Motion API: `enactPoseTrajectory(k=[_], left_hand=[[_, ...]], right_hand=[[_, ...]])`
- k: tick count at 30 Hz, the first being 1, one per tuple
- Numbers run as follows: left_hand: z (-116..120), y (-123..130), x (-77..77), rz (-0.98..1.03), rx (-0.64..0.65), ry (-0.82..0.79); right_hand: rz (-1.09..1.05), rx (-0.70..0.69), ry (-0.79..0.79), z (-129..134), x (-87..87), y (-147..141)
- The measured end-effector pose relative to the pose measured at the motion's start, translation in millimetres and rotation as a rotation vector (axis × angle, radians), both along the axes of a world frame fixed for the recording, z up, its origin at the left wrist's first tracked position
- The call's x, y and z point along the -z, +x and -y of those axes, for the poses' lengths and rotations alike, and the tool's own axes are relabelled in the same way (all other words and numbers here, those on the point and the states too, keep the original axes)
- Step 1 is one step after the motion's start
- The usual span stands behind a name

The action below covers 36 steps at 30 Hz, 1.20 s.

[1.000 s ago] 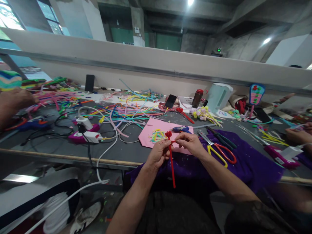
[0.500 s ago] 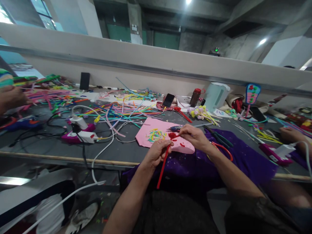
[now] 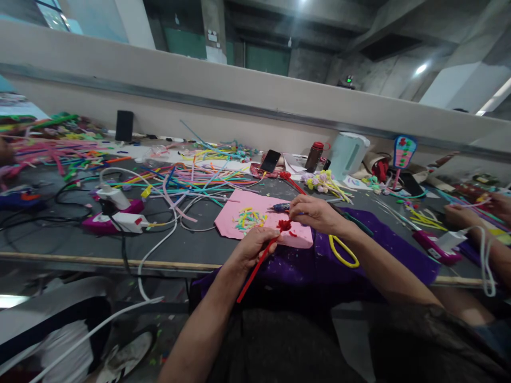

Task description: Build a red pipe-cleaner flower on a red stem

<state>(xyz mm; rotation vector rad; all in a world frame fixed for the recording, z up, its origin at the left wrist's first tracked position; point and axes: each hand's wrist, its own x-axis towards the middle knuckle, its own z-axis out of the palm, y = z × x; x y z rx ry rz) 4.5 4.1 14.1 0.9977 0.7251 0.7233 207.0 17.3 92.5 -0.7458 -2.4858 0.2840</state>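
Slanting down-left in the head view, the red stem [image 3: 255, 274] is pinched by the left hand [image 3: 255, 247] just below its red head [image 3: 284, 225], over the near edge of the pink pad [image 3: 227, 215]. Right hand [image 3: 315, 213]: fingertips bunched at the head's upper edge; cannot tell if anything is gripped. Likely light, fuzzy, bendable, not slippery; head probably easily crushed, so best held at the stem top. Versus 0.5 s ago: stem tilted further from vertical, strand stretched toward the right hand no longer seen, yellow handle [image 3: 344, 251] now exposed.
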Motion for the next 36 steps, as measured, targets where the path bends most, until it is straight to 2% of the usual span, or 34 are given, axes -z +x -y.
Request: enactPoseTrajectory(k=[10,22,32,36], left_hand=[[0,-1,3.5,0.013,0.019,0.007],[3,-1,1.2,-0.012,0.008,0.058],[1,-2,6.3,0.020,0.010,0.101],[0,-2,6.5,0.060,-0.001,0.066]], right_hand=[[0.037,-0.019,0.036,-4,9.4,-2],[0.119,-0.011,0.101,-6,7.6,-4],[0.063,0.018,0.184,-7,17.1,-9],[-0.044,0.048,0.183,-6,17.3,-5]])
